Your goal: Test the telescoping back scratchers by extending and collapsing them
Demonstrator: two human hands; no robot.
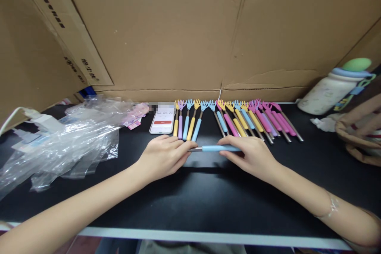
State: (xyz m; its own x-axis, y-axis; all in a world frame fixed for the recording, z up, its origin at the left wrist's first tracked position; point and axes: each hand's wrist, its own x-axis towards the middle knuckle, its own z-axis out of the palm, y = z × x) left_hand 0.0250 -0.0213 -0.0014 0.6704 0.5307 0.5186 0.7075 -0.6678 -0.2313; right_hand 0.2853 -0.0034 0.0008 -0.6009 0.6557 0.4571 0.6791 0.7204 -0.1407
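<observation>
A back scratcher [212,149] with a light blue grip lies level between my two hands, above the black table. My left hand [166,154] is closed on its metal end, and the tip there is hidden by the fingers. Around the blue grip, the thumb and fingers of my right hand [250,154] are closed. Just beyond my hands, several back scratchers with hand-shaped heads lie in two groups: a smaller one [192,125] by the phone and a larger, overlapping one [262,121] to the right, in blue, yellow, pink and purple.
At the left, clear plastic bags [77,139] lie heaped beside a white charger [44,121]. A phone [162,121] showing a timer stands by the scratchers. A bottle [324,91], a crumpled tissue [324,124] and a brown bag [354,135] are at the right. Cardboard walls [178,27] close off the back.
</observation>
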